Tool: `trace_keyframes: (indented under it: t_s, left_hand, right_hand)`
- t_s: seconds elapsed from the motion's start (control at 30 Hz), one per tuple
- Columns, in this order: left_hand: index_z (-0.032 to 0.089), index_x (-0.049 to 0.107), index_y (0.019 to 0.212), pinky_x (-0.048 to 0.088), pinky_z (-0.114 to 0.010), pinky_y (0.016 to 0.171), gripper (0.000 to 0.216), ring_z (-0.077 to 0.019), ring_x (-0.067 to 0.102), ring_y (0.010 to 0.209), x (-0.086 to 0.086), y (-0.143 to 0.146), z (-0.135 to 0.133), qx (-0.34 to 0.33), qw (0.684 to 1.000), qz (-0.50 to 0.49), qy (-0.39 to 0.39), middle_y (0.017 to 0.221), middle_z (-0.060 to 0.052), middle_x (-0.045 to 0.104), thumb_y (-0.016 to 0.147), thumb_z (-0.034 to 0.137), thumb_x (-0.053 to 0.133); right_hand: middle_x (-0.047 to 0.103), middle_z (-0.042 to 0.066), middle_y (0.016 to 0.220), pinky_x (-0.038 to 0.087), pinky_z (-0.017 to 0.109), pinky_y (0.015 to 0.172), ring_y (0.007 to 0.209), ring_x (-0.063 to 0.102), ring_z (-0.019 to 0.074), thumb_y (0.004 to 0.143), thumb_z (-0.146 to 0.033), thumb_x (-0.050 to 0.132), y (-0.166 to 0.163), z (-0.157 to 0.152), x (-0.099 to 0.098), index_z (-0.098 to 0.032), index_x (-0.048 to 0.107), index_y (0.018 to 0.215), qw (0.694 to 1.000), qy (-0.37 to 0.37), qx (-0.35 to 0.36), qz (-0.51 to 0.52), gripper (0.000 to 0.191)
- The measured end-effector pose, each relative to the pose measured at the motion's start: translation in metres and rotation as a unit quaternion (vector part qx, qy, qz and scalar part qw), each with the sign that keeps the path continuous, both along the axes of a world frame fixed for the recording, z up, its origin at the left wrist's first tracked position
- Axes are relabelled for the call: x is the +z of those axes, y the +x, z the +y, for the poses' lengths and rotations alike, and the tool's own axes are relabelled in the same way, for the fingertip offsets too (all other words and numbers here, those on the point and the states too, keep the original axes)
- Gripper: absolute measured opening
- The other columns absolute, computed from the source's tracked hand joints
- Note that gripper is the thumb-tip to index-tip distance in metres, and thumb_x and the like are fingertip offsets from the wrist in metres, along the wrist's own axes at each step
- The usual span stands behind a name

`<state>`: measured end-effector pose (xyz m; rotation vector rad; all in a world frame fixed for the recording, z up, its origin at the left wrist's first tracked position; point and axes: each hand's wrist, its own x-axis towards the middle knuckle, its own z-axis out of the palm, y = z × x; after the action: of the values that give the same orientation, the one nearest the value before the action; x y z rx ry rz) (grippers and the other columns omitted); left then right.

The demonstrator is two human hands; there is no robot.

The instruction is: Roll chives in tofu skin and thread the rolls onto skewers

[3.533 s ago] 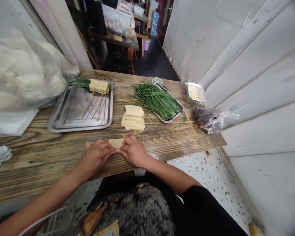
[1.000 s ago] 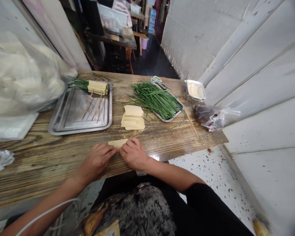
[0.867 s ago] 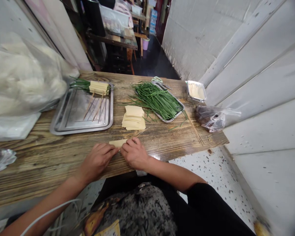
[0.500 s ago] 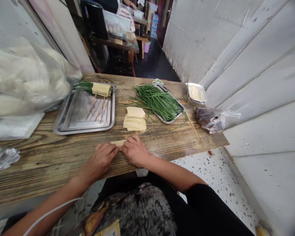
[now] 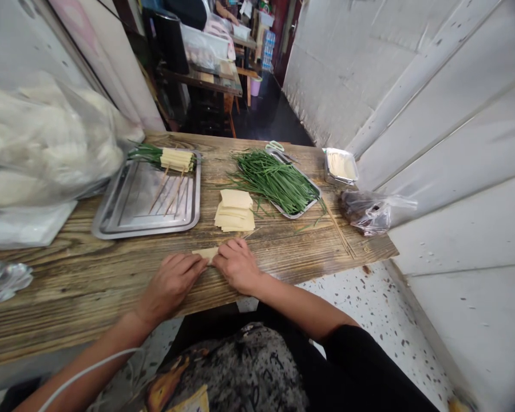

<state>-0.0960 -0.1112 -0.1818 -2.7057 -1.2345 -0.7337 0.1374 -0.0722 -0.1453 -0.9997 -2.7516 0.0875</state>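
Both my hands rest side by side near the front edge of a wooden table. My left hand and my right hand press with curled fingers on a pale yellow tofu-skin sheet, most of it hidden under the fingers. Just beyond lies a stack of the same sheets. A small metal tray carries green chives. A larger steel tray on the left holds finished rolls on skewers.
A big clear plastic bag sits at the table's left. Loose bamboo skewers, a dark plastic bag and a foil container lie at the right end by the white wall. Scissors lie behind the chives.
My hands have stayed on the sheet, and less of it shows beyond my fingers than before. The view has shifted slightly.
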Motion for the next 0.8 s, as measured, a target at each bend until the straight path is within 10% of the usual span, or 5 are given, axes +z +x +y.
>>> trace_keyframes:
  t_s: [0.8]
  left_hand:
    - [0.021, 0.069, 0.134, 0.040, -0.044, 0.097, 0.040, -0.0280, 0.070, 0.113, 0.009, 0.008, -0.004, 0.052, 0.997, 0.036, 0.041, 0.120, -0.013, 0.080, 0.106, 0.015, 0.042]
  right_hand:
    - [0.070, 0.007, 0.099, 0.040, 0.036, 0.089, 0.100, 0.053, 0.0226, 0.115, -0.024, 0.046, 0.001, 0.001, -0.003, -0.017, 0.073, 0.107, 0.999, 0.021, 0.017, -0.021, 0.029]
